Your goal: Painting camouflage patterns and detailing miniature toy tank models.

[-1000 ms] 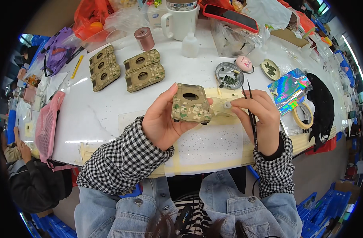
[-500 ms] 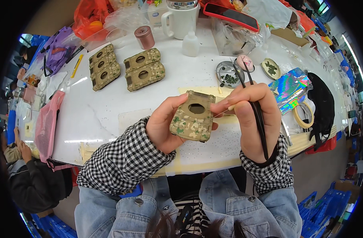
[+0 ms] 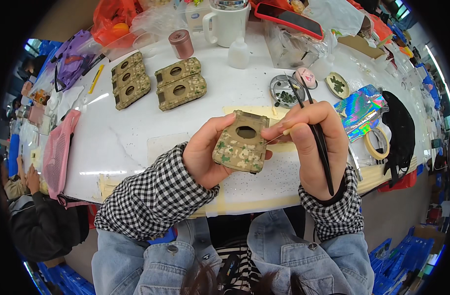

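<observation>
My left hand (image 3: pixel 203 152) is closed round a camouflage-painted model tank hull (image 3: pixel 231 156), with its round opening facing up. Tucked in my right hand (image 3: pixel 328 140) are black tweezers (image 3: pixel 321 160), their points upward and apart, away from the hull. The same hand pinches a thin stick with a pale, cotton-like end (image 3: pixel 286 132). Its fine tip reaches the hull's right edge, and my right fingertips are close against that side. Whether the tip touches the paint is too small to tell.
More camouflage hulls stand in two groups, one at left (image 3: pixel 130 81) and one nearer the middle (image 3: pixel 181 87). A clear dish (image 3: pixel 272 98) holds dark green bits; a round lid (image 3: pixel 329 77) carries more. Tape (image 3: pixel 368 143), a white mug (image 3: pixel 227 29) and a red-cased phone (image 3: pixel 289 22) surround these.
The hull in my left hand has turned slightly and shifted a little right. Both hands keep their grips, and the stick tip stays at the hull's right edge.
</observation>
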Tool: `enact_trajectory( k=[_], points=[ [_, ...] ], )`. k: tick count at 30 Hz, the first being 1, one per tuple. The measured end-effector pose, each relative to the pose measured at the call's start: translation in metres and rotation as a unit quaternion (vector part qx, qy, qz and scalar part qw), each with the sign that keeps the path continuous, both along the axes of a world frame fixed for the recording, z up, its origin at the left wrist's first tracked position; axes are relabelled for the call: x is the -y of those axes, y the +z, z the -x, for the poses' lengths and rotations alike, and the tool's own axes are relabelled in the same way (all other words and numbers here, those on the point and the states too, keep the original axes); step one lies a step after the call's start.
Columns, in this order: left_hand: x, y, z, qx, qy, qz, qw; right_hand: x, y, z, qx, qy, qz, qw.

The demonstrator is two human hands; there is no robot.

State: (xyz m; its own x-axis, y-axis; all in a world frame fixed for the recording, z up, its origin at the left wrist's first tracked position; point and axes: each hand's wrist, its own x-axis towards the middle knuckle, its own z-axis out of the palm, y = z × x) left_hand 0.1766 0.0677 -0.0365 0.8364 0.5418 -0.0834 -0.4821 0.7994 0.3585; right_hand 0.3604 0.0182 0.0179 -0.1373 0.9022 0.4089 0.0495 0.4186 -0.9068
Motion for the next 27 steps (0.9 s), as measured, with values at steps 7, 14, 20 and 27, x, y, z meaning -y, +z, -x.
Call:
enact_trajectory(
  k=[7, 14, 20, 27],
  points=[
    [0.002, 0.002, -0.001, 0.022, 0.007, 0.019, 1.000, 0.000, 0.001, 0.003, 0.024, -0.017, -0.001, 1.000],
    [0.003, 0.012, -0.006, -0.091, 0.033, 0.025, 0.995, 0.001, -0.005, -0.007, -0.074, -0.030, 0.022, 0.997],
    [0.002, 0.011, -0.002, -0.046, 0.021, 0.024, 0.998, -0.001, -0.016, -0.033, 0.126, -0.170, -0.082, 0.974],
    [0.001, 0.012, -0.001, -0.061, 0.041, 0.042, 0.996, -0.009, -0.026, -0.036, 0.302, -0.237, -0.183, 0.905]
  ],
)
